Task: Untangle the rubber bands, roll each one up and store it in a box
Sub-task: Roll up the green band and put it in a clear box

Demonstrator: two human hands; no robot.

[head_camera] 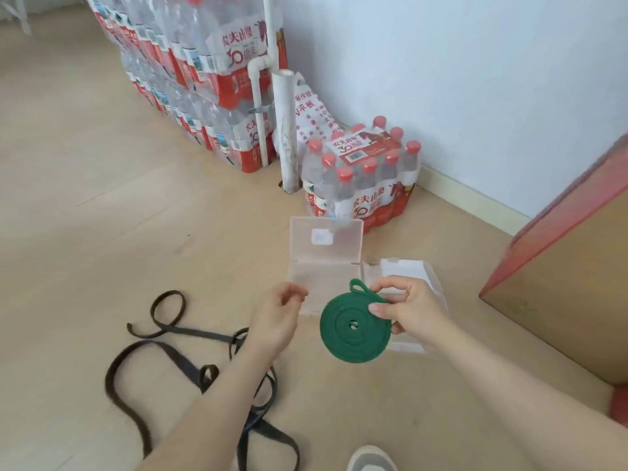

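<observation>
Down on the pale wood-look floor (85, 198), over to the left, lies a tangle of dark brown flat rubber bands (163, 348), looped and crossing one another and running under the person's left forearm. The left hand (277, 321) hangs just beside the coil with its fingers loosely curled and nothing in them that I can see. Next comes the green flat rubber band (353, 329), already wound into a tight flat disc with a small hole at its centre and a short loop of its free end sticking up at the top. The right hand (407, 307) pinches that disc at its upper right rim, thumb on the near face and fingers behind. It holds the disc in the air in front of the clear plastic box (306, 277), whose hinged lid stands open toward the wall. A second clear plastic case (411, 270) sits right against it on the right, partly behind the hand. Behind them stands a shrink-wrapped pack of red-capped water bottles (360, 178), and far right a brown cardboard carton (560, 317). I'd judge the coil light and soft but springy: flat rubber wants to unwind, and its grippy surface alone may not hold the turns. It seems best taken across both faces near the rim, covering the loose end, and laid flat in the box so the walls keep it wound.
</observation>
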